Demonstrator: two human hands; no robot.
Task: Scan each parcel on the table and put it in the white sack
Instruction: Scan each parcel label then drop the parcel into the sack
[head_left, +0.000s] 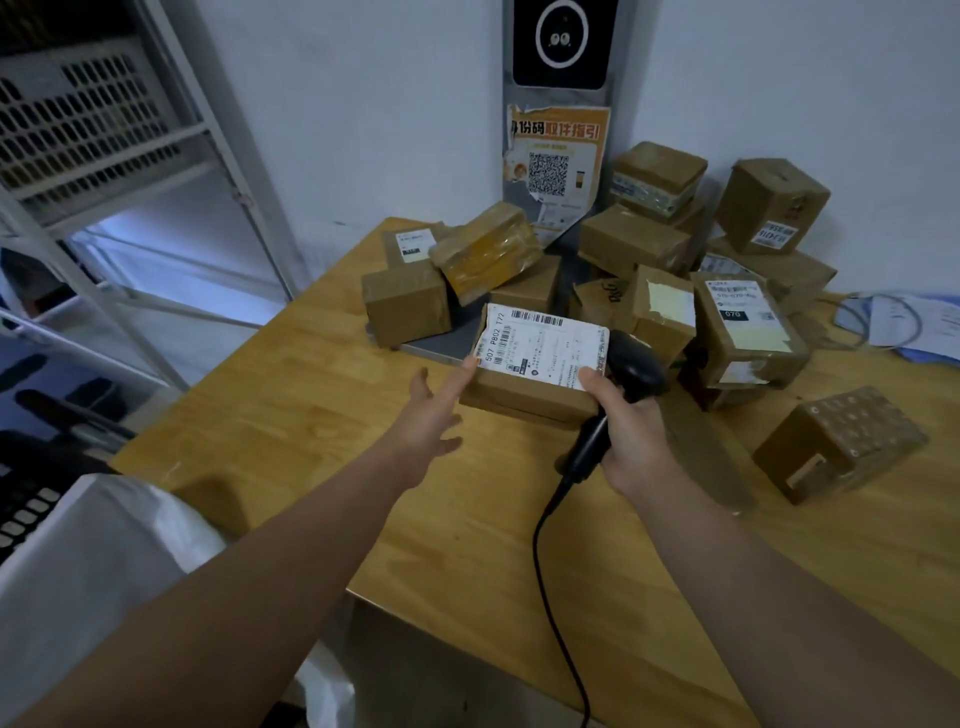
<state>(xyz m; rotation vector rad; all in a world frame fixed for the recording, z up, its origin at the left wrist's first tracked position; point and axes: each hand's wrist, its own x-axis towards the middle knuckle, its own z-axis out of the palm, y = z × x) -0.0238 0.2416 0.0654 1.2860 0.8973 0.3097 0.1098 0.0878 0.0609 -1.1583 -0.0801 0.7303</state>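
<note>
Parcel (540, 364): on the desk (311, 410) at centre, white label up, between both hands.

Left hand (434, 415): fingers straight and spread, index tip touching the parcel's 9 o'clock edge. It grips nothing.

Right hand (631, 436): fingers curled round the handle of the scanner (636, 366), thumb on the label's 5 o'clock corner. The scanner head sits at the parcel's 3 o'clock side.

Cable (545, 561): runs from the handle toward 6 o'clock.

Sack (93, 561): white, beside the desk at 8 o'clock.

Other boxes (634, 239): piled from 12 to 2 o'clock. A lone box (841, 447) stands at 3 o'clock.
</note>
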